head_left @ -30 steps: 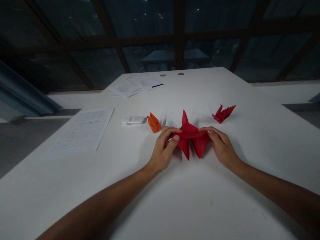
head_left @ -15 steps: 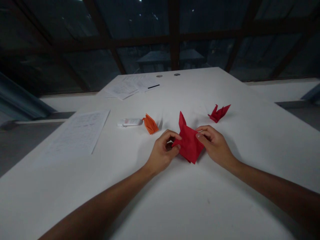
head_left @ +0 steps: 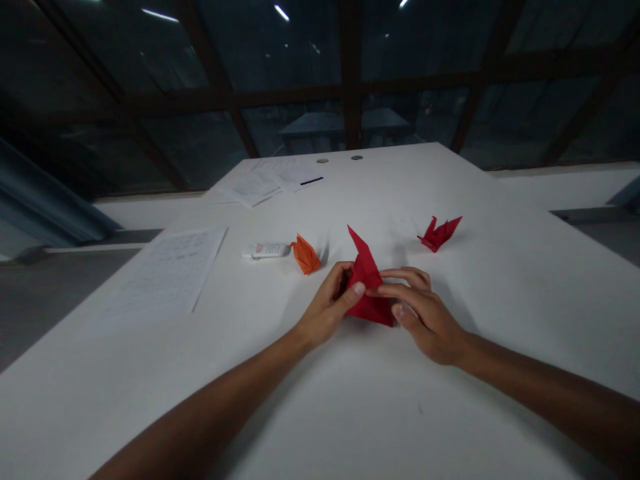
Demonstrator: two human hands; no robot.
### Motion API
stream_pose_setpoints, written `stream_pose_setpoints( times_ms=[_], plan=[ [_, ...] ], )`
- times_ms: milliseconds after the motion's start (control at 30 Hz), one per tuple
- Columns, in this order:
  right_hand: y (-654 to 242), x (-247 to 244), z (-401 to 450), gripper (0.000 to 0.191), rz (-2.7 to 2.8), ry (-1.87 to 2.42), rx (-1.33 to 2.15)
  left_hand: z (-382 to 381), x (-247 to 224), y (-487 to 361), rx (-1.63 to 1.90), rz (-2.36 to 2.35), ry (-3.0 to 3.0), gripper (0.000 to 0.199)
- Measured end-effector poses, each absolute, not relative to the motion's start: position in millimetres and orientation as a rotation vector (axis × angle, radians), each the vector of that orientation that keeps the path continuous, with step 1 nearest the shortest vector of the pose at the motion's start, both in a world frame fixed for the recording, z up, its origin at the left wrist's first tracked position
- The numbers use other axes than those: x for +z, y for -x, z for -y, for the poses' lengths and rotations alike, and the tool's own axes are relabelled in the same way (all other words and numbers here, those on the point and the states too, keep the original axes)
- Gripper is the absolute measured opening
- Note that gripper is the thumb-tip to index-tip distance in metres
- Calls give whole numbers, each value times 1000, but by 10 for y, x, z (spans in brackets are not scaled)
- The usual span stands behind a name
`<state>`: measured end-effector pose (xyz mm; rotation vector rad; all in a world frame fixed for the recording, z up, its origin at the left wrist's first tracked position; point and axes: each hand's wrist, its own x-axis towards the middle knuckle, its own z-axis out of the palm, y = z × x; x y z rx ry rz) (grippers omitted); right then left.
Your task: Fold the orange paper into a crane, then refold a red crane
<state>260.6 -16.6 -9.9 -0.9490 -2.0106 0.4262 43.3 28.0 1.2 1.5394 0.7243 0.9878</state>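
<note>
A partly folded red origami paper point(head_left: 371, 307) is in front of me, one long point rising up and away. My left hand point(head_left: 331, 300) grips its left side, thumb on top and fingers behind. Against its right side lie the fingers of my right hand point(head_left: 425, 313), spread apart, with the index fingertip on the paper near my left thumb. A small orange origami crane point(head_left: 306, 255) stands beyond my left hand. To the far right sits a small red origami crane point(head_left: 439, 234).
A white tube point(head_left: 266, 251) lies left of the orange crane. A written sheet point(head_left: 170, 273) is on the left of the white table point(head_left: 320, 413). Farther back are more papers point(head_left: 260, 183), a black pen point(head_left: 312, 181) and two round discs point(head_left: 323, 161).
The red paper has turned and tilted in my hands. My right hand has shifted from pinching its right edge to laying fingers on its face. The view has tipped slightly upward.
</note>
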Motion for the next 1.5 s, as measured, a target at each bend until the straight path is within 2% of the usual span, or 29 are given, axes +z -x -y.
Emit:
stream_pose_setpoints(
  times_ms=[200,300,500,767,1033,1100,1200,1233,1367,1500],
  plan=[
    [-2587,-125,130,28,1776,990,412,-288,-49,-480,958,-684,-1414,39],
    [-2586,-162,67,32,1589,1034,551,-288,-59,-484,874,-639,-1326,42],
    [-2602,-167,18,25,1545,1074,1000,-291,-30,-459,792,-615,-1328,40],
    [-2593,-153,25,24,1450,1042,1076,-301,-80,-465,921,-723,-1391,56],
    [-2574,-106,84,39,1520,1024,1150,-260,-136,-497,1020,-938,-1662,50],
    [-2568,-114,96,37,1568,1070,1086,-248,-118,-493,1026,-971,-1792,39],
    [-2558,-133,100,28,1582,1099,1032,-234,-56,-476,1016,-939,-1998,8],
    [-2555,-136,100,24,1577,1090,1035,-229,-30,-471,1006,-917,-2038,4],
    [-2556,-117,110,12,1596,1054,1016,-205,47,-460,908,-800,-2104,24],
    [-2570,-95,129,7,1650,1059,962,-205,35,-475,860,-829,-2110,27]
  ],
)
